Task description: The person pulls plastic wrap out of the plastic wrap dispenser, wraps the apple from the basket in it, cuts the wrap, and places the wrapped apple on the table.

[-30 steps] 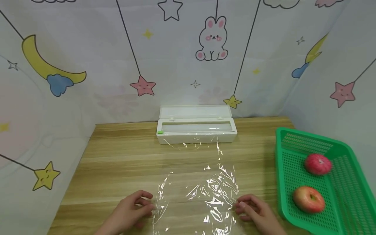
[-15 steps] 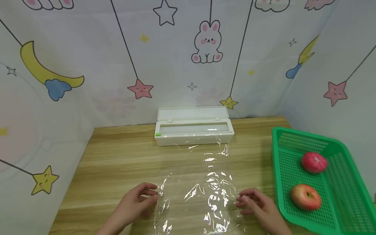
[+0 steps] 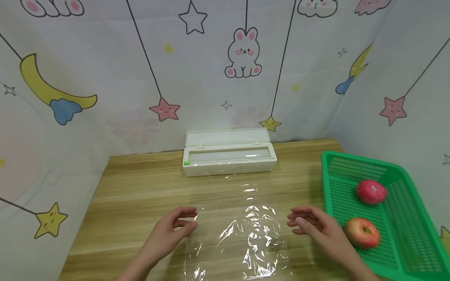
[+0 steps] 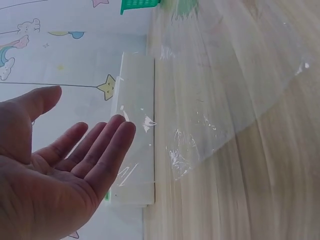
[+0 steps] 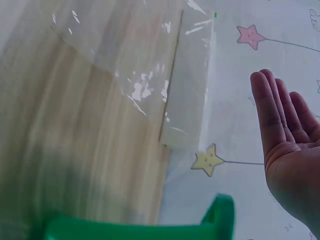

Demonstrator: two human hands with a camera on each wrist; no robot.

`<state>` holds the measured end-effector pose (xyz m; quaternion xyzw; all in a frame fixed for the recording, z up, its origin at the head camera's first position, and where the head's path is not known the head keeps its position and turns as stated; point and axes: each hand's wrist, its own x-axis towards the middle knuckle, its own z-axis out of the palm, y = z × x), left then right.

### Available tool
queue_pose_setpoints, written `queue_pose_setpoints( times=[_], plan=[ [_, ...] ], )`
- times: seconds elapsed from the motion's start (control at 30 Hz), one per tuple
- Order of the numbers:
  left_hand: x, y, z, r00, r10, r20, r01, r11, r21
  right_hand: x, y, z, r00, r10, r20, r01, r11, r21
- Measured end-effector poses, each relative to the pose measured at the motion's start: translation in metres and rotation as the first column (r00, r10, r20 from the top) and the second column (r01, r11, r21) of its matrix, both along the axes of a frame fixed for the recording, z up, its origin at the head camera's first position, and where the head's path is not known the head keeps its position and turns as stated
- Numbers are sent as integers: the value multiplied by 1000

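Observation:
A sheet of clear cling film [image 3: 232, 230] stretches over the wooden table from the white cling film dispenser [image 3: 230, 168] toward the front edge, glinting and wrinkled mostly on its right side. My left hand [image 3: 172, 230] hovers beside the film's left edge, fingers relaxed and holding nothing. On the other side, my right hand [image 3: 318, 226] is held apart from the film's right edge, its palm turned inward. Both wrist views show loose, extended fingers on the left hand [image 4: 75, 155] and the right hand [image 5: 287, 125]. The dispenser's lid [image 3: 227, 137] stands raised, with the roll [image 3: 228, 155] visible inside.
A green plastic basket [image 3: 327, 183] stands at the right, close by my right forearm. In it lie a red-yellow apple [image 3: 362, 233] and a pinkish-red round fruit [image 3: 371, 192]. Cartoon-printed cloth [image 3: 207, 86] lines the back and sides of the wooden table [image 3: 133, 187].
Both hands have moved forward along the film's sides, and the right hand has drawn away from its edge. The head view has shifted slightly. The film stays spread on the table.

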<state>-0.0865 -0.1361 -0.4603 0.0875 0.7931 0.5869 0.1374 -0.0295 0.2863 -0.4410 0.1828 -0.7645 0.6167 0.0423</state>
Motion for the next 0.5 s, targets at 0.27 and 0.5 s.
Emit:
queue_pose_setpoints(
  times=[0.27, 0.5],
  plan=[
    [-11, 8, -7, 999, -7, -52, 9, 1000, 28, -6, 24, 27, 996, -86, -17, 88, 979, 184],
    [-19, 8, -21, 992, -51, -115, 60, 996, 70, -7, 67, 37, 984, -172, -51, 178, 902, 393]
  ],
)
